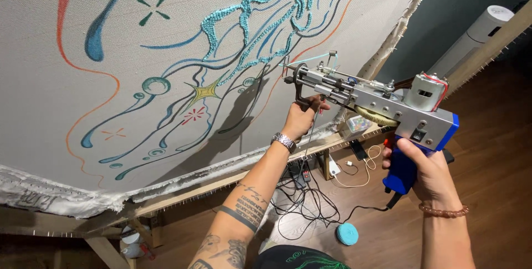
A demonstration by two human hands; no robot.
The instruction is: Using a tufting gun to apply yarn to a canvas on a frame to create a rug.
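Tufting gun (370,104) lies long axis level, needle end toward the stretched cloth (50,80). Left hand (302,118), nearer the cloth, is closed round the front handle; right hand (419,165) is wrapped tight on the blue rear grip. Needle tip sits just beside the turquoise tufted line (244,14).

I see my right hand (424,163) wrapped around the blue grip of the tufting gun (377,105), while my left hand (302,118) clasps the dark front handle just behind the needle. The gun's tip sits right at the stretched cloth (66,108), near the raised turquoise yarn lines (260,8) and beside the yellow star (204,92) drawn on it. A turquoise strand runs from the gun up toward that tufted patch. Below the gun, on the wooden floor (493,136), lie tangled black cables (302,202) and a round turquoise yarn ball (347,234). The cloth's wooden frame (183,194) passes under my left wrist.
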